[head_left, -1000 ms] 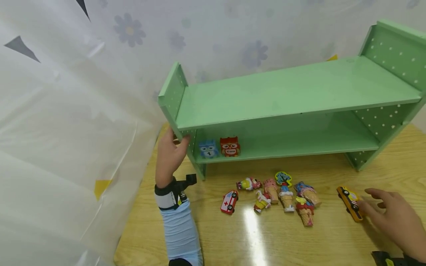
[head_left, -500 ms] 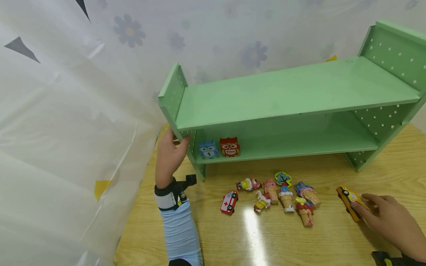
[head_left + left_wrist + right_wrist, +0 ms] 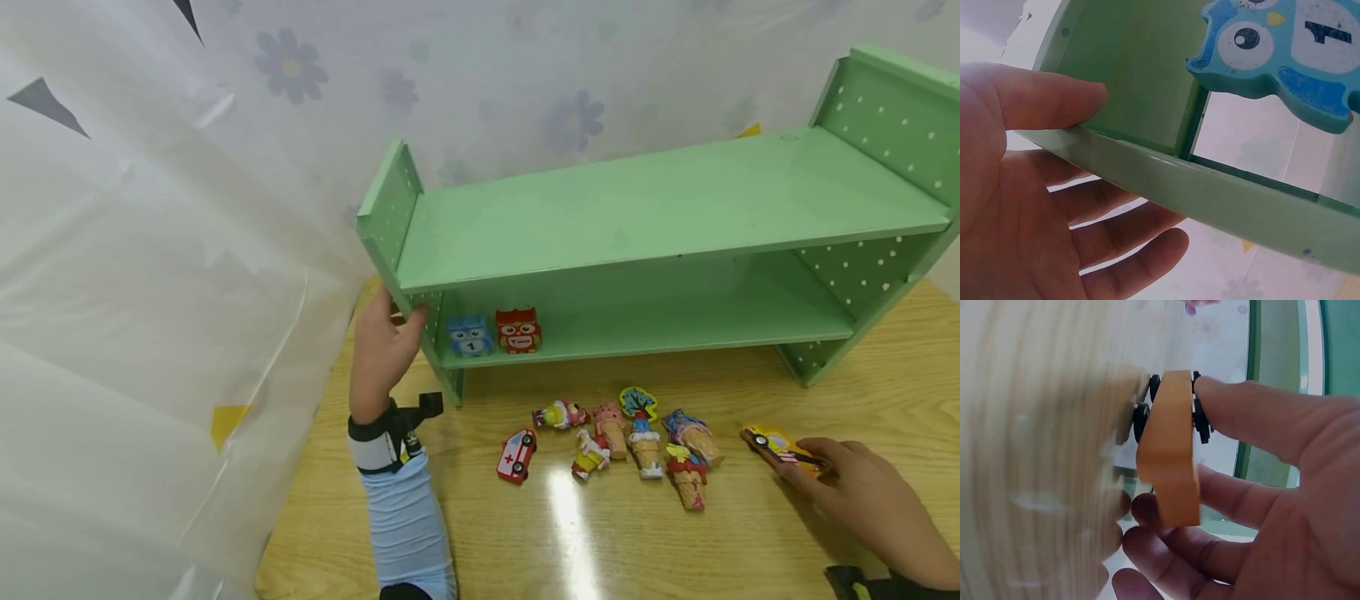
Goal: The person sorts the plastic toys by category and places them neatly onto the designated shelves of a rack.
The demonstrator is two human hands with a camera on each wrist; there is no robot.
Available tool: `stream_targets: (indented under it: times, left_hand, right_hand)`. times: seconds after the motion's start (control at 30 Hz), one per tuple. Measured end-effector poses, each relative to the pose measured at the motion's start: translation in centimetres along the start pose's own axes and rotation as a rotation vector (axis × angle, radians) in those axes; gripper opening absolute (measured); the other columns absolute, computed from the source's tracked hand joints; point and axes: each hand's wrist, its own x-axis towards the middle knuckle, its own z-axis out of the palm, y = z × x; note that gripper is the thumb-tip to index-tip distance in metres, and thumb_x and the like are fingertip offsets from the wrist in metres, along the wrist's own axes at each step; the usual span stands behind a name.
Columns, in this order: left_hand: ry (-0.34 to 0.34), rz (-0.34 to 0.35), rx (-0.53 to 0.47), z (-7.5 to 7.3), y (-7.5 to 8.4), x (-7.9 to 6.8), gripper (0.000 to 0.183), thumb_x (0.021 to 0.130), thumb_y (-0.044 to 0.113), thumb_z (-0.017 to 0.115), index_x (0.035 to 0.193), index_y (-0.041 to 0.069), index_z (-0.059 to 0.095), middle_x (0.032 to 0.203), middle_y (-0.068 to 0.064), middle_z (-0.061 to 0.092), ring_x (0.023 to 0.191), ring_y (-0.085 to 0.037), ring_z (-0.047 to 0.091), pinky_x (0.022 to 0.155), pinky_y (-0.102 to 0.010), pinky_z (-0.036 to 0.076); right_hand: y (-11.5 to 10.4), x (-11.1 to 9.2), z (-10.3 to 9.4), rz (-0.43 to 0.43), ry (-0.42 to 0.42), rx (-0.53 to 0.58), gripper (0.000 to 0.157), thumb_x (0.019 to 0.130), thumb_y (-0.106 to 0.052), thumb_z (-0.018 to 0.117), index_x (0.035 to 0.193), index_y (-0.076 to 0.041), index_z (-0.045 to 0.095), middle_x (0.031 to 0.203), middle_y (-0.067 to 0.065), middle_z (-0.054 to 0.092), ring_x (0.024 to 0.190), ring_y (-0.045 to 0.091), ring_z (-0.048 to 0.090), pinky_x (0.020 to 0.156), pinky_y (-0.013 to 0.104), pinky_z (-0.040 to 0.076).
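My left hand (image 3: 386,350) holds the left side panel of a green polka-dotted shelf (image 3: 675,208). In the left wrist view, its thumb (image 3: 1054,103) lies on the inner face and the fingers are on the outer side. Beside the thumb stands a blue owl figure (image 3: 470,336) marked 1, with a red owl (image 3: 518,331) marked Two to its right, both on the lower board. At right, my right hand (image 3: 862,492) grips a yellow-orange toy car (image 3: 783,450) between thumb and fingers, low over the wooden table. The right wrist view shows the car (image 3: 1169,437) end-on, its black wheels visible.
A toy ambulance (image 3: 517,457) lies on the table (image 3: 480,533) before the shelf. Right of it are several ice-cream-cone toys (image 3: 645,450), two small figures (image 3: 561,415) and a tree-shaped piece (image 3: 637,403). White sheeting (image 3: 150,292) hangs at left and behind.
My right hand has taken hold of the toy car, which has turned and shifted slightly left. My left hand has stayed on the shelf panel.
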Motion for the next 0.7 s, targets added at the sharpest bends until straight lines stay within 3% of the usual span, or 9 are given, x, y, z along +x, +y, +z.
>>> stream_targets:
  times: [0.13,0.23,0.47,0.57,0.7]
  left_hand:
    - [0.001,0.001,0.002,0.0,-0.1,-0.1,0.039,0.093,0.026,0.056,0.13,0.014,0.05,0.12,-0.012,0.063,0.103,-0.027,0.061,0.081,-0.049,0.054]
    - [0.003,0.0,0.006,-0.1,-0.2,-0.1,0.039,0.094,0.027,0.056,0.13,0.014,0.051,0.12,-0.011,0.063,0.103,-0.027,0.061,0.081,-0.048,0.054]
    - [0.0,0.012,0.002,0.0,-0.4,0.0,0.04,0.094,0.027,0.055,0.131,0.013,0.05,0.121,-0.012,0.062,0.104,-0.028,0.06,0.081,-0.048,0.054]
    - [0.002,0.017,0.003,0.1,-0.4,0.0,0.041,0.094,0.027,0.055,0.132,0.013,0.05,0.121,-0.013,0.062,0.103,-0.028,0.061,0.081,-0.048,0.055]
    - [0.006,0.024,0.01,0.1,-0.4,-0.1,0.041,0.094,0.027,0.055,0.131,0.012,0.05,0.119,-0.013,0.062,0.101,-0.029,0.061,0.081,-0.048,0.054]
  right_hand:
    - [-0.5,0.1,-0.1,0.044,-0.059,0.028,0.056,0.086,-0.035,0.069,0.115,0.009,0.051,0.077,0.012,0.063,0.063,0.019,0.054,0.05,0.033,0.039]
    - [-0.7,0.1,0.0,0.054,-0.043,0.019,0.054,0.082,-0.03,0.072,0.115,0.006,0.049,0.077,0.012,0.063,0.061,0.015,0.05,0.049,0.03,0.036]
    - [-1.0,0.3,0.3,0.005,0.061,0.021,0.041,0.079,-0.017,0.074,0.108,0.007,0.055,0.092,0.03,0.063,0.065,0.021,0.052,0.05,0.033,0.037]
    - [-1.2,0.4,0.3,0.001,0.066,0.034,0.041,0.08,-0.016,0.073,0.108,0.008,0.056,0.086,0.027,0.064,0.064,0.021,0.051,0.05,0.033,0.036]
    - [-1.7,0.3,0.3,-0.001,0.077,0.058,0.041,0.084,-0.019,0.071,0.112,0.007,0.057,0.077,0.013,0.061,0.059,0.014,0.042,0.05,0.03,0.031]
